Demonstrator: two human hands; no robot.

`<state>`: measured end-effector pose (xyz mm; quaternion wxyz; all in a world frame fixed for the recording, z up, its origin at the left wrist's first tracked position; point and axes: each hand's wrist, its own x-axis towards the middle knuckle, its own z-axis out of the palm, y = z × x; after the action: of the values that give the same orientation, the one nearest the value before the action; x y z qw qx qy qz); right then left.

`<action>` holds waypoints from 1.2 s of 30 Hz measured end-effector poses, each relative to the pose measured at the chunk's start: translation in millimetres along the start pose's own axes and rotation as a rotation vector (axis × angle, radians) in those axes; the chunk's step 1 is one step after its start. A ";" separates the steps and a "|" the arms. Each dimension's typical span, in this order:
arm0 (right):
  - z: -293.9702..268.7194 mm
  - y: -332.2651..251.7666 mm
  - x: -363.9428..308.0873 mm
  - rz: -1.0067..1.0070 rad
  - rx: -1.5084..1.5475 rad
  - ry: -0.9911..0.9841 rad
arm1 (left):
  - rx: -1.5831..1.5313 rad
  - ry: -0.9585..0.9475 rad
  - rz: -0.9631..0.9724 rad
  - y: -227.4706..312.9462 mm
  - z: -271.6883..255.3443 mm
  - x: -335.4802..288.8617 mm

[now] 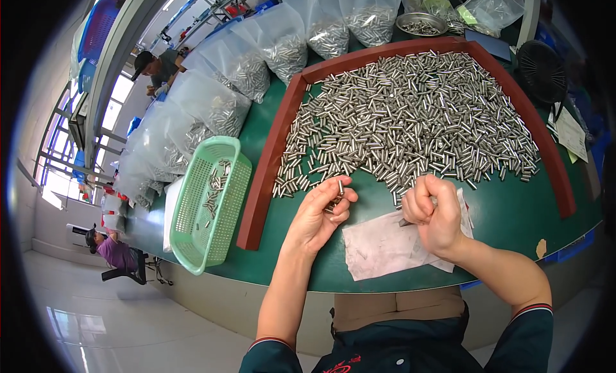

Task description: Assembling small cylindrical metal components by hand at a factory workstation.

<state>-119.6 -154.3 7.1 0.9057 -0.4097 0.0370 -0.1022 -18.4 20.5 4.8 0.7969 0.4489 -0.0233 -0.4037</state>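
Note:
A wide heap of small shiny metal pins (410, 116) covers the green table in front of me. My left hand (321, 216) is curled palm up at the heap's near edge. Several of the same pins lie in its fingers, one standing upright by the thumb. To its right, my right hand (435, 214) is closed in a fist above a stained white cloth (378, 248). A small grey edge shows under its fingers, but what they hold, if anything, is hidden. The cloth lies flat on the table between my forearms.
A dark red frame (273, 161) borders the heap on three sides. Left of it stands a light green basket (236, 199) with some pins. Clear bags of pins (282, 52) line the back and left. A metal bowl (421, 24) and a black fan (542, 71) stand behind. Two people sit farther off.

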 end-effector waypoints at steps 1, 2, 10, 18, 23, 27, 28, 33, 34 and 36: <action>-0.5 0.0 0.2 0.000 -0.001 0.002 | -0.011 0.071 -0.006 0.1 3.6 -0.1; -1.0 -0.2 0.5 0.001 -0.003 0.002 | -0.006 0.074 0.029 -1.4 0.6 1.1; -0.3 -0.9 0.2 -0.014 -0.010 -0.015 | 1.470 0.476 0.736 -8.1 1.8 10.4; 0.7 -0.8 0.3 -0.018 -0.008 -0.007 | 1.667 0.370 0.731 -11.3 3.3 14.4; -0.3 -2.3 0.2 -0.019 -0.019 -0.005 | 1.160 0.250 0.558 -12.6 10.3 8.5; -0.2 -2.1 -0.1 -0.020 -0.011 -0.007 | 0.068 -0.128 -0.012 -1.2 4.9 -0.6; 0.0 -2.3 0.0 -0.019 -0.009 -0.009 | 0.069 -0.126 -0.011 -1.6 4.1 -1.0; -0.7 -1.2 1.2 -0.020 -0.016 -0.005 | 0.092 -0.112 -0.023 -4.6 -0.1 -0.1; -0.8 -1.3 1.1 -0.019 -0.017 -0.006 | 0.111 -0.104 -0.009 -4.7 -0.3 0.2; -0.9 -1.6 0.9 -0.015 -0.022 -0.004 | 0.101 -0.105 -0.005 -6.2 -1.9 1.2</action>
<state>-119.1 -156.2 7.7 0.9004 -0.4201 0.0331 -0.1079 -20.7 19.3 -1.4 0.7697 0.4670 -0.0842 -0.4271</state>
